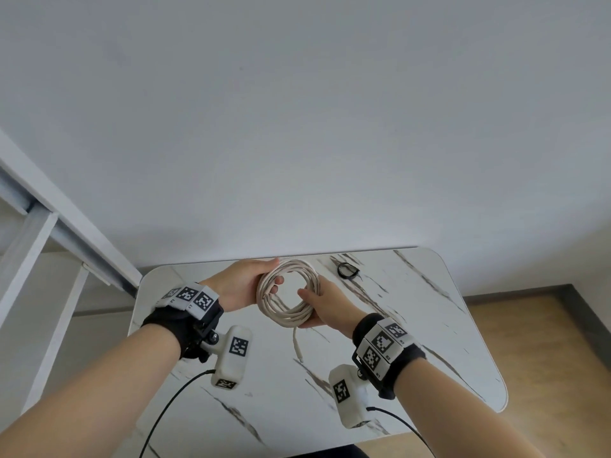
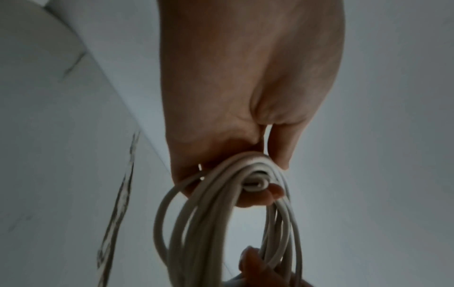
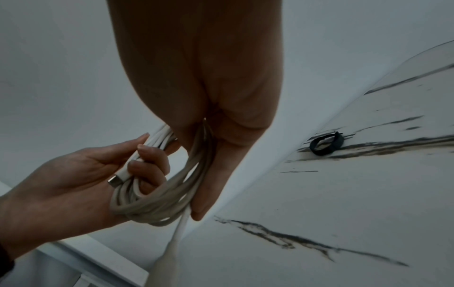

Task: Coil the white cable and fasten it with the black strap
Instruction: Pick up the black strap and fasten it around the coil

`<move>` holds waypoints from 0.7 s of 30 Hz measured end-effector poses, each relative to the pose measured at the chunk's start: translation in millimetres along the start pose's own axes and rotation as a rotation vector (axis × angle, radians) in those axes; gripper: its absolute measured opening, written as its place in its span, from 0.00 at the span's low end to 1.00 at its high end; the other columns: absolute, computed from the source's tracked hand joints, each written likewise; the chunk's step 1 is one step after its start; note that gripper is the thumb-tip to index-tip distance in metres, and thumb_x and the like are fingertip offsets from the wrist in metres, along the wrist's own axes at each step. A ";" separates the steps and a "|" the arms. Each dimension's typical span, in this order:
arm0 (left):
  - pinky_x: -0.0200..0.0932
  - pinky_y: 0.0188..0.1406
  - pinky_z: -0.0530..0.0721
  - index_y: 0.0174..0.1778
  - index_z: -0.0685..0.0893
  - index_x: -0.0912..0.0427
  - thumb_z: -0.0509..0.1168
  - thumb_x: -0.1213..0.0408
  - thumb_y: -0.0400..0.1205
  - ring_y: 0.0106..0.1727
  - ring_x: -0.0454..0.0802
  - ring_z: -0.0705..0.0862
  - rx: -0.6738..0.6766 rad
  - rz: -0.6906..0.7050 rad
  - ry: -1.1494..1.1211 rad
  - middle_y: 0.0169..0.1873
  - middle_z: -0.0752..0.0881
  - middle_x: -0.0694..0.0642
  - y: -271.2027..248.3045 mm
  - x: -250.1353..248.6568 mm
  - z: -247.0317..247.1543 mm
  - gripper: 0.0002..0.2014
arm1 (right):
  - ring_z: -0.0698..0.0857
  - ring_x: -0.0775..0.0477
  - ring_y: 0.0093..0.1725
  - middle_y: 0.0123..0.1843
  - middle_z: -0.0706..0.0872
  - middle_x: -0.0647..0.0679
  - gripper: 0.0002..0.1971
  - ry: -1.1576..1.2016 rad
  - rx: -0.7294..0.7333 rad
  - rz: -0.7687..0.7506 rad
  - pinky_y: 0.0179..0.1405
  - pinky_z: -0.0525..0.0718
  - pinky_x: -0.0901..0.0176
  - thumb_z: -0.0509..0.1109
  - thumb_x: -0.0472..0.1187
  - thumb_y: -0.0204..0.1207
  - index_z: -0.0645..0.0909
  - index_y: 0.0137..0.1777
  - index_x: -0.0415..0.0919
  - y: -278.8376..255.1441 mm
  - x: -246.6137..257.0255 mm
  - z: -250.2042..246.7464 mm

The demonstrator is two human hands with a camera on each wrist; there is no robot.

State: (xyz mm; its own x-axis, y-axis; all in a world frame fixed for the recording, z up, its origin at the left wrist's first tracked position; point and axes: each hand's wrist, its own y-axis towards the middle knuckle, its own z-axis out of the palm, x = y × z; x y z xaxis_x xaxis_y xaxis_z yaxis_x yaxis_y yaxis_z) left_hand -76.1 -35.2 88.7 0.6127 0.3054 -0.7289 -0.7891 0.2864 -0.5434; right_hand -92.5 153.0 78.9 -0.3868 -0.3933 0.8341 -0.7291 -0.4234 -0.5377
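The white cable (image 1: 287, 294) is wound into a round coil held above the marble table (image 1: 413, 325). My left hand (image 1: 246, 282) grips the coil's left side, fingers curled through the loop, with one plug end (image 3: 120, 177) under them. My right hand (image 1: 325, 309) holds the coil's right and lower side, thumb inside the loop. A short tail with the other plug (image 1: 298, 350) hangs down from the coil. In the left wrist view the cable loops (image 2: 221, 223) hang from my curled fingers. The black strap (image 1: 347, 270) lies curled on the table beyond my right hand; it also shows as the strap (image 3: 325, 144).
The table's far edge meets a plain white wall (image 1: 297, 127). A white frame or shelf (image 1: 49, 226) stands to the left. Wooden floor (image 1: 545, 342) shows to the right of the table. Thin black wires (image 1: 172, 408) run from the wrist cameras toward me.
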 end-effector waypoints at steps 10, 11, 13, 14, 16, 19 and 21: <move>0.37 0.31 0.78 0.49 0.84 0.64 0.59 0.63 0.84 0.28 0.46 0.79 -0.110 0.034 -0.014 0.32 0.80 0.56 36.7 7.0 8.6 0.10 | 0.86 0.50 0.45 0.47 0.87 0.44 0.21 -0.081 0.135 0.046 0.46 0.88 0.60 0.75 0.40 0.73 0.73 0.62 0.34 22.7 -19.3 -55.2; 0.37 0.31 0.78 0.48 0.84 0.65 0.59 0.63 0.84 0.28 0.46 0.79 -0.128 0.032 -0.014 0.32 0.80 0.56 39.6 8.4 8.9 0.11 | 0.86 0.50 0.47 0.49 0.88 0.44 0.23 -0.114 0.137 0.051 0.47 0.86 0.60 0.76 0.40 0.71 0.74 0.63 0.36 26.1 -23.0 -63.0; 0.37 0.30 0.78 0.48 0.85 0.66 0.59 0.64 0.84 0.27 0.47 0.79 -0.158 0.030 -0.017 0.32 0.81 0.57 44.8 10.4 9.7 0.11 | 0.86 0.48 0.51 0.56 0.88 0.43 0.27 -0.175 0.130 0.050 0.52 0.85 0.58 0.79 0.40 0.68 0.74 0.65 0.39 33.6 -29.6 -79.1; 0.36 0.29 0.79 0.48 0.85 0.66 0.59 0.64 0.84 0.28 0.47 0.79 -0.168 0.028 -0.018 0.31 0.81 0.57 47.0 11.2 10.1 0.11 | 0.87 0.48 0.52 0.58 0.87 0.42 0.28 -0.203 0.125 0.048 0.54 0.84 0.57 0.80 0.39 0.66 0.74 0.65 0.39 37.1 -32.3 -87.0; 0.36 0.27 0.80 0.46 0.87 0.66 0.59 0.65 0.84 0.29 0.48 0.78 -0.188 0.028 -0.026 0.31 0.81 0.57 51.4 12.5 10.3 0.12 | 0.86 0.47 0.54 0.60 0.86 0.42 0.28 -0.244 0.121 0.046 0.59 0.84 0.55 0.80 0.36 0.65 0.75 0.66 0.39 45.8 -36.7 -103.0; 0.36 0.27 0.80 0.38 0.92 0.63 0.59 0.66 0.84 0.29 0.49 0.77 -0.222 0.016 -0.053 0.29 0.81 0.58 58.5 12.8 8.4 0.16 | 0.86 0.46 0.55 0.58 0.86 0.42 0.24 -0.260 0.100 0.044 0.55 0.85 0.55 0.76 0.31 0.68 0.77 0.65 0.38 62.0 -42.1 -122.3; 0.37 0.29 0.81 0.36 0.92 0.62 0.59 0.67 0.83 0.30 0.49 0.77 -0.229 -0.001 -0.055 0.30 0.81 0.58 62.5 11.8 5.7 0.17 | 0.85 0.45 0.53 0.57 0.87 0.39 0.18 -0.282 0.016 0.017 0.48 0.85 0.57 0.68 0.27 0.72 0.80 0.62 0.37 76.5 -48.3 -131.3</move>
State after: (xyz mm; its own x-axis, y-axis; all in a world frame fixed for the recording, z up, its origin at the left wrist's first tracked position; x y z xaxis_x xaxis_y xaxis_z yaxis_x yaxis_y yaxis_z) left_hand -117.9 -8.6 48.5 0.6102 0.3556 -0.7080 -0.7736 0.0748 -0.6292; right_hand -203.7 246.8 13.6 -0.2254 -0.6109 0.7589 -0.7139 -0.4265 -0.5554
